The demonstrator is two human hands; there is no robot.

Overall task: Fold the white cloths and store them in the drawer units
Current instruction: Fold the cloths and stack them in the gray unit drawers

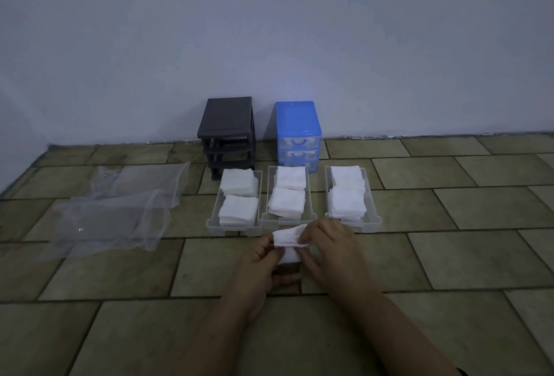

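A small white cloth (288, 240) is held just above the tiled floor, partly folded, between my two hands. My left hand (263, 264) pinches its left edge and cups it from below. My right hand (326, 248) pinches its right edge. Just beyond them three clear drawers lie on the floor: the left drawer (213, 223), the middle drawer (312, 217) and the right drawer (374, 221), each with two stacks of folded white cloths. Against the wall stand a dark grey drawer frame (227, 123) with its slots open and a blue drawer unit (297, 119) with clear drawers in it.
Crumpled clear plastic bags (120, 210) lie on the floor to the left. A pale wall (269, 30) runs along the back behind the units. The floor is brown tile (449, 240).
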